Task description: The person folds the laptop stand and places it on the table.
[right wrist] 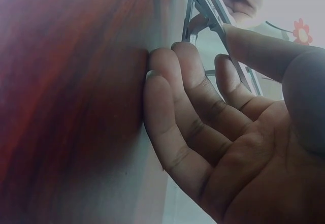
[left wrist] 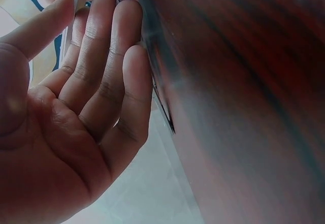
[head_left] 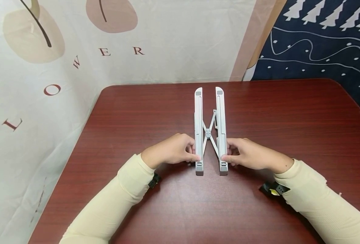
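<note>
Head view: cloth (head_left: 180,37) reads "LOWER"; left grip (head_left: 177,149), right grip (head_left: 247,152) hold stand (head_left: 208,133).

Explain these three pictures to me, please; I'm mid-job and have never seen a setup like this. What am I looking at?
There is no machine here: a person works with two bare hands. The wide picture comes from a camera on the person's head, looking forward and down. The other two come from cameras on the wrists, so each shows one palm and its fingers close up, with the table tilted to one side.

On the reddish-brown table is a silver folding frame: two long rails joined by an X-shaped brace. The left hand grips the near part of the left rail, and the right hand grips the near part of the right rail, thumbs on top. Behind the table hangs a pale, lettered backdrop.
</note>
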Demonstrator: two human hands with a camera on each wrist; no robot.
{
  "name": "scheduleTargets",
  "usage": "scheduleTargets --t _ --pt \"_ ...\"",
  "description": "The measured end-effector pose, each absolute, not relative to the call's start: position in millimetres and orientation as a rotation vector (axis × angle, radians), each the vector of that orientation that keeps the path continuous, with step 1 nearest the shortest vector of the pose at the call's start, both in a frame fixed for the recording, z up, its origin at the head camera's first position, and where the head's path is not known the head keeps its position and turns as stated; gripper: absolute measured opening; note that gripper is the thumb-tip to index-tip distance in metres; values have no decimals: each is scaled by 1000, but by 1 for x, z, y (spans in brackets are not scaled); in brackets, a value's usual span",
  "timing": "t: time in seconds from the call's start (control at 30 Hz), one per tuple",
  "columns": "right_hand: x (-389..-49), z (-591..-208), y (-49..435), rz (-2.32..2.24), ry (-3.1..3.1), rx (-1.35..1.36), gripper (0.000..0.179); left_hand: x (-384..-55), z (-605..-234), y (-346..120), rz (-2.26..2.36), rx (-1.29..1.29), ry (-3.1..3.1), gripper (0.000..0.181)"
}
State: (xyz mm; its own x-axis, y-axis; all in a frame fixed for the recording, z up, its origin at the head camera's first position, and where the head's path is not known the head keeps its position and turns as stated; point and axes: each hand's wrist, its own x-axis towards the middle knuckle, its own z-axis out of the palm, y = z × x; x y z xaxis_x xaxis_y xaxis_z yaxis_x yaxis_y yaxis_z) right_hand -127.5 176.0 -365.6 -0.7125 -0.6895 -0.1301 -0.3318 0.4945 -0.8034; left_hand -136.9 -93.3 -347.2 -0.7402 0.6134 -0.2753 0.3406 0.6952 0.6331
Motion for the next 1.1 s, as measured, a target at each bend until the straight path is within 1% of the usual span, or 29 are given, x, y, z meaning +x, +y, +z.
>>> scheduleTargets --t 1.1 --pt "-124 -370 170 -1147 2277 -865 14 -134 -349 -90 777 720 2429 19"
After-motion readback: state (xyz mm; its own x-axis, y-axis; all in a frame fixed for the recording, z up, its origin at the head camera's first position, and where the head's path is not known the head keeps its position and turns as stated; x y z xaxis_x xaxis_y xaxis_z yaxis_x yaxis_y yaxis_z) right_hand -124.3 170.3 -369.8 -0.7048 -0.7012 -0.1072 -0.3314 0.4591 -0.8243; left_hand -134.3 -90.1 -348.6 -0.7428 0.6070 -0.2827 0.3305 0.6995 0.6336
